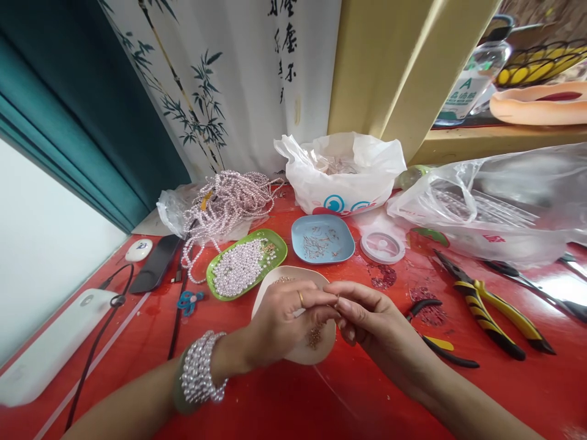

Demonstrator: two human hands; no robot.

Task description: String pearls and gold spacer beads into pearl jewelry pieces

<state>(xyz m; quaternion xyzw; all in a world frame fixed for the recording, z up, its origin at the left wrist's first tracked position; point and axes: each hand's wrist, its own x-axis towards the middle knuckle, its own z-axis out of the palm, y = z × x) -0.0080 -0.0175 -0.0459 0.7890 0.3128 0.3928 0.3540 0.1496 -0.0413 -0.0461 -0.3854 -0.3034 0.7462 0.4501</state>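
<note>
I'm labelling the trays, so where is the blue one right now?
In the head view, the blue tray is slightly right of centre, between the green tray and the round clear box, in front of the white bag.

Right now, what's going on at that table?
A person's left hand and right hand meet at the right edge of the cream tray, together pinching a tiny piece too small to identify. Beyond, a green tray holds pearly beads and a blue tray holds small bits. Yellow-handled pliers lie to the right.

A glossy red tabletop (367,403) lies near; a teal curtain (68,91) hangs far left, beside a bamboo-printed white cloth (252,91).
</note>
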